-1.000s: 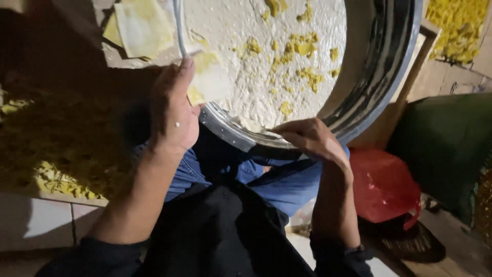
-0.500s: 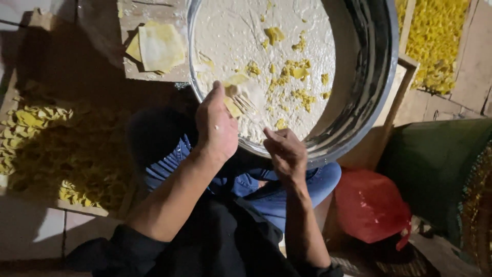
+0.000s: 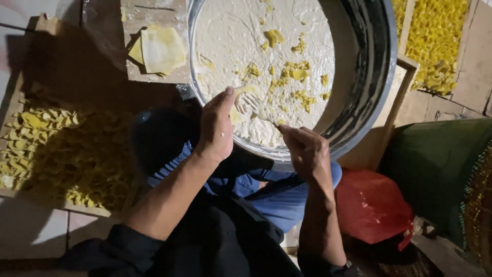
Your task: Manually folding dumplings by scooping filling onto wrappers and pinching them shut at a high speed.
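A large metal basin (image 3: 379,77) rests against my knees, filled with white paste (image 3: 241,36) dotted with yellow bits. My left hand (image 3: 218,128) is at the basin's near rim and holds a thin yellow wrapper (image 3: 237,114) over the paste. My right hand (image 3: 306,149) grips the handle of a fork (image 3: 253,106), whose tines lie on the wrapper with paste on them. Both forearms wear dark sleeves pushed up.
A stack of square yellow wrappers (image 3: 161,48) lies on a board (image 3: 138,15) left of the basin. Wooden trays of folded yellow pieces sit at the left (image 3: 46,149) and upper right (image 3: 435,36). A red bag (image 3: 371,208) and a green container (image 3: 441,164) stand at the right.
My right hand rose from under the basin's rim and brought the fork onto the wrapper. My left hand stayed at the rim with the wrapper. The view tilted and shifted.
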